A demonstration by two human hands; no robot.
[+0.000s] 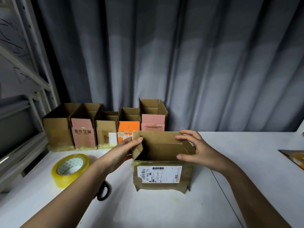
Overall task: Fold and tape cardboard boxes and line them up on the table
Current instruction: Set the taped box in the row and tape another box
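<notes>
Open brown cardboard box (162, 163) on white table (246, 162), grey curtain (197, 63) behind. I see left hand (125, 149) pinching its flap; right hand (195, 148) spread on its rim.

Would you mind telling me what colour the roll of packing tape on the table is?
The roll of packing tape is translucent yellow, seen in the head view.

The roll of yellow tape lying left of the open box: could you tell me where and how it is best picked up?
Probably from above, fingers through the core and thumb on the outer rim. The tape roll lies tilted on the table with its hole facing up, nothing crowding it. The left hand is nearest but now holds the labelled box.
</notes>
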